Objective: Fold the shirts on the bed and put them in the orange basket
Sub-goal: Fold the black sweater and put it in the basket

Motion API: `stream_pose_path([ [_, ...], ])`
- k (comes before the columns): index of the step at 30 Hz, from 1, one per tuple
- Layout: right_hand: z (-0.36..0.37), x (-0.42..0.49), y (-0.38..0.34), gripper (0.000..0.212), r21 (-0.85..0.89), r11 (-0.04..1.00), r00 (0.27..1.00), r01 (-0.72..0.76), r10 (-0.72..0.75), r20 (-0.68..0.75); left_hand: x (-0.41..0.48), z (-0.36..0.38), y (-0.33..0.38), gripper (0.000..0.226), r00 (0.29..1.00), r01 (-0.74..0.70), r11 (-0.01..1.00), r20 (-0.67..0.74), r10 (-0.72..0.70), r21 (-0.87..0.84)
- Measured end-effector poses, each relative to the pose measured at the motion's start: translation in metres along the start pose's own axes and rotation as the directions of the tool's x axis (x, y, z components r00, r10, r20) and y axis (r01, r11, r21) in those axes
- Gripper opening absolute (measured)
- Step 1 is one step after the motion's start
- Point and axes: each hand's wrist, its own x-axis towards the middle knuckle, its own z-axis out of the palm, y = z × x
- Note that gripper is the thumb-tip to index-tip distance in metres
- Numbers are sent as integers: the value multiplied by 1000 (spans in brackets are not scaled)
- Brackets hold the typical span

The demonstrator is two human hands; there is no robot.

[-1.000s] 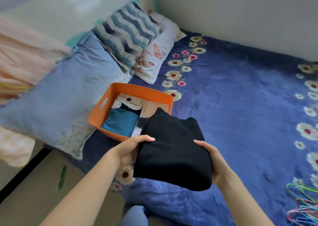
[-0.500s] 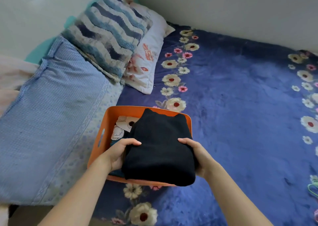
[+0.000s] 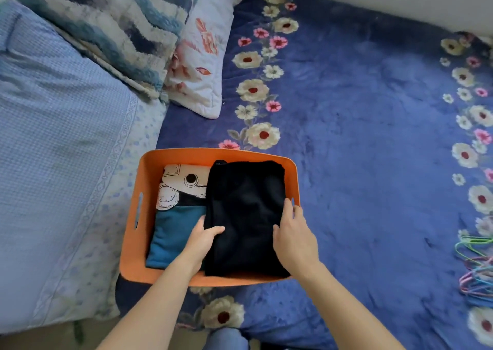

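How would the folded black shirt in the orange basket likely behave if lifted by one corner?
Probably floppy: the black shirt is soft cloth with rounded folds, so it would likely droop and unfold. Probably light and not slippery: the left hand pinches just its edge, the right hand only touches its side.

Matt black cloth shirt [image 3: 246, 216] in smooth orange plastic basket [image 3: 138, 245] on plush bedspread [image 3: 360, 163].

The black shirt [image 3: 246, 216], held in the air at 5 o'clock of the orange basket [image 3: 213, 155] a second ago, now lies inside it on the 3 o'clock side. The right hand [image 3: 293, 232] has straightened its fingers along the shirt's edge.
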Motion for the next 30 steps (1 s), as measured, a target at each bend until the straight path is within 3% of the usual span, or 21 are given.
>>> stream_pose_path([
  [1, 2, -3, -1, 68, -77, 994, 996, 83, -85, -20, 1, 1, -1, 35, 1000, -13, 998, -7, 13, 63],
  [3, 6, -8, -2, 71, -153, 971, 981, 186, -173, 93, 2, 3, 1, 33, 1000, -18, 995, -3, 18, 103],
  [5, 11, -8, -3, 68, -188, 966, 941, 179, -113, 318, 3, 5, 2, 31, 1000, -24, 992, -10, 25, 120],
  [8, 19, 7, -4, 68, -256, 954, 902, 154, -30, 431, -1, 6, 2, 30, 999, -50, 983, -10, 53, 179],
  [11, 3, 29, -13, 28, -183, 976, 859, 120, -10, 511, -6, 6, 3, 44, 996, -72, 947, -35, 88, 314],
  [13, -14, 43, -18, 16, -153, 976, 900, 152, -73, 430, -11, 4, 1, 60, 993, -73, 914, -55, 103, 399],
  [15, -19, 54, -29, 36, -109, 954, 932, 278, -241, 269, -16, 3, -1, 69, 997, -36, 921, -50, 60, 389],
  [17, -13, 60, -50, 49, -57, 875, 867, 480, -464, 180, -19, 8, -3, 73, 1000, -12, 935, -6, 15, 356],
  [19, 7, 70, -72, 50, -136, 745, 753, 653, -620, 219, -18, 13, -6, 78, 1000, -22, 910, 28, 11, 413],
  [21, 27, 82, -84, 48, -287, 658, 718, 696, -634, 288, -18, 17, -6, 81, 999, -43, 889, 47, 25, 455],
  [25, 45, 116, -77, 49, -607, 553, 769, 570, -620, 157, -6, 10, -5, 86, 996, 26, 894, 61, -59, 447],
  [28, 60, 129, -73, 53, -691, 452, 767, 564, -596, 237, 4, 6, -9, 76, 992, 38, 812, 75, -100, 583],
  [30, 64, 128, -79, 54, -645, 526, 794, 555, -567, 221, 6, 9, -13, 69, 993, 18, 738, 76, -94, 675],
])
